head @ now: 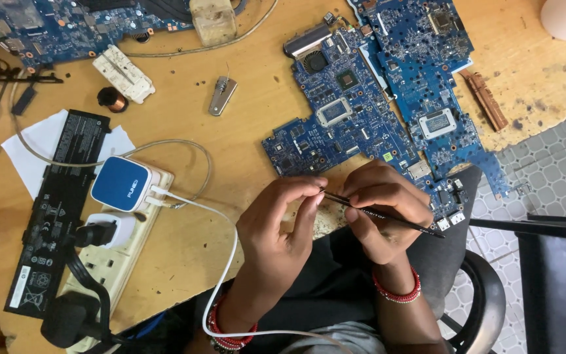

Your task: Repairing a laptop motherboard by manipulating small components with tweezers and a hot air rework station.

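My right hand (380,210) grips a thin black tool (394,217), like tweezers or a pen, near its tip. My left hand (280,226) pinches the tool's tip between thumb and fingers. Both hands hover over the front edge of the wooden table (230,144), just below a blue circuit board (342,118). A second blue circuit board (427,72) lies beside it on the right. Red bead bracelets circle both wrists.
A white power strip (109,262) with black plugs and a blue-white charger (120,183) lies at left, a white cable (221,269) running toward me. A flat black battery pack (57,210), copper coil (112,99), metal clip (221,95), and copper heat pipe (486,99) lie around. A black stool (486,301) stands at right.
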